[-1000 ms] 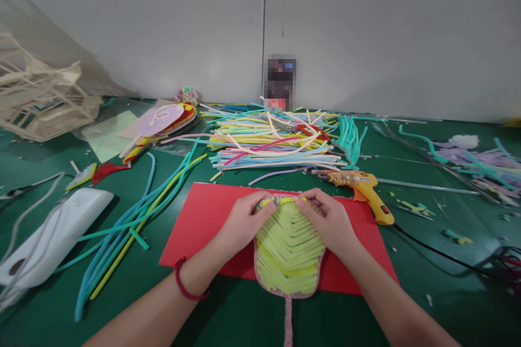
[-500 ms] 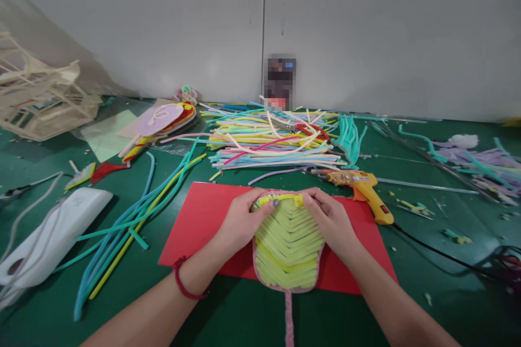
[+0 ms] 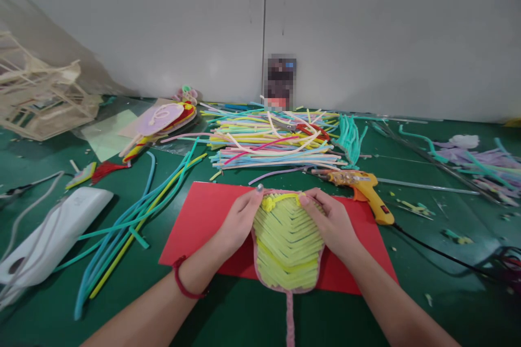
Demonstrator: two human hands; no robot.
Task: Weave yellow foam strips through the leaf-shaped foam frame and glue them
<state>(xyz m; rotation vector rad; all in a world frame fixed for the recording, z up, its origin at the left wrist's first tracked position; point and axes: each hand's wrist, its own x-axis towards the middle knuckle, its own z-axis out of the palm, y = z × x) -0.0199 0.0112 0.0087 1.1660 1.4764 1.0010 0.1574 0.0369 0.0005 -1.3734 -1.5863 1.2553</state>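
Note:
A yellow-green hand fan (image 3: 288, 244) of pipe cleaners in a chevron pattern, with a pink rim and pink handle (image 3: 290, 317), lies over a red sheet (image 3: 203, 222). My left hand (image 3: 242, 217) grips its upper left edge, the thumb upright at the rim. At the upper right, my right hand (image 3: 331, 222) has its thumb on the coiled end of a bright yellow pipe cleaner (image 3: 285, 197), with the fingers behind the fan. That yellow piece runs along the fan's top, and its left coil shows uncovered. The fingers behind the fan are partly hidden.
Many pipe cleaners (image 3: 272, 143) are piled at the back, with red-handled scissors (image 3: 311, 130) on top. A yellow glue gun (image 3: 366, 190) lies right of the fan. Loose stems (image 3: 134, 217), a white power strip (image 3: 61, 227) and a finished lilac fan (image 3: 160, 119) are at left.
My left thumb has lifted off the yellow pipe cleaner's left end and moved up-left to the fan's rim, uncovering the coil. My right hand has hardly moved.

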